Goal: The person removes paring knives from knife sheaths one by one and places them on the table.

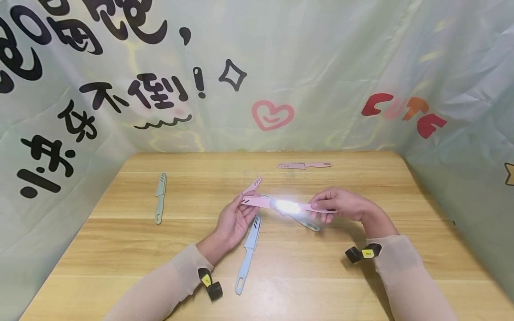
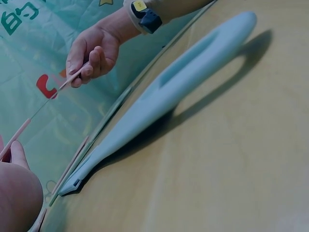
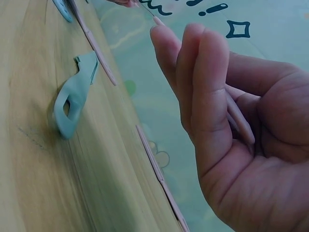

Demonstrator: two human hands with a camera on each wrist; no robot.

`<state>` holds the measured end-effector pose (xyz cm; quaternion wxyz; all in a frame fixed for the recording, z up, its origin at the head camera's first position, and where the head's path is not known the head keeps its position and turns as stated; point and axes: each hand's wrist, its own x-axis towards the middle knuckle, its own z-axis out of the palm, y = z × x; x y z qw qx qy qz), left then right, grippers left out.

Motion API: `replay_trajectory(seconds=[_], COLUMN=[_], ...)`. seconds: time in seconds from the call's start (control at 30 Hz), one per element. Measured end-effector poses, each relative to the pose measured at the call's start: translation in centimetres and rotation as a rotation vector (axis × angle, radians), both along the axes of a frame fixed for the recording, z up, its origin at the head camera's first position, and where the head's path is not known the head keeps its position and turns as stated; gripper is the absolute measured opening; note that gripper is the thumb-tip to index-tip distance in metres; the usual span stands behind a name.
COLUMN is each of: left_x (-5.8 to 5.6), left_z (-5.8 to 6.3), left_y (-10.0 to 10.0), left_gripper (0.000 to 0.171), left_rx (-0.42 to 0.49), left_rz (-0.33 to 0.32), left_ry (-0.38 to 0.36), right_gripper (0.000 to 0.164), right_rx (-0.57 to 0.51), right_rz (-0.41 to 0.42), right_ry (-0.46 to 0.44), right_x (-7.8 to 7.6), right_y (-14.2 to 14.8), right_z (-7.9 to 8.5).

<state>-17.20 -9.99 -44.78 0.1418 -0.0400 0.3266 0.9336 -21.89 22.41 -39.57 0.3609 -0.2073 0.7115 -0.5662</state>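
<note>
My left hand [image 1: 234, 224] pinches the pink sheath [image 1: 259, 202] of a paring knife above the table. The knife's pink handle [image 2: 75, 76] is in my right hand [image 1: 345, 206], held between thumb and fingers. Between sheath and handle a stretch of thin blade [image 2: 44, 107] shows bare; in the head view strong glare covers it. Beneath lies a pale green-blue knife [image 1: 308, 223], partly hidden by the held one. Another pink knife [image 1: 254, 184] is behind my left hand, mostly covered. A light blue sheathed knife [image 1: 250, 249] lies just right of my left wrist.
On the wooden table [image 1: 100, 263], a green sheathed knife [image 1: 160, 198] lies at the left and a pink sheathed knife [image 1: 305, 165] near the back edge. A printed curtain [image 1: 321, 58] hangs behind and along both sides. Each wrist wears a small black camera.
</note>
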Motion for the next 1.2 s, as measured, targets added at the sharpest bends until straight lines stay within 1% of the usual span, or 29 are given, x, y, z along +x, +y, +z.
replay_trajectory(seconds=[0.17, 0.33, 0.47, 0.67, 0.83, 1.03, 1.2], left_x=[0.0, -0.1, -0.2, -0.5, -0.7, -0.8, -0.8], left_z=[0.1, 0.1, 0.0, 0.0, -0.1, -0.1, 0.1], left_y=[0.0, -0.1, -0.2, -0.4, -0.5, -0.6, -0.5], left_gripper=[0.046, 0.046, 0.046, 0.046, 0.046, 0.045, 0.046], left_rx=[-0.015, -0.033, -0.027, -0.006, -0.025, -0.037, -0.067], left_rz=[0.003, -0.003, 0.000, 0.029, 0.053, 0.025, 0.013], left_ry=[0.003, 0.012, 0.009, 0.003, 0.010, 0.024, -0.009], right_gripper=[0.037, 0.032, 0.030, 0.035, 0.041, 0.041, 0.041], right_rx=[-0.001, -0.002, 0.004, 0.011, -0.008, -0.022, -0.003], right_rz=[0.000, -0.003, -0.009, -0.025, -0.029, -0.042, -0.068], right_ry=[-0.004, 0.000, 0.004, 0.016, 0.013, 0.012, 0.009], right_x=[-0.1, -0.1, -0.1, -0.2, -0.3, -0.4, -0.4], right_y=[0.3, 0.6, 0.9, 1.3, 1.6, 1.6, 1.5], right_z=[0.0, 0.1, 0.2, 0.3, 0.5, 0.7, 0.6])
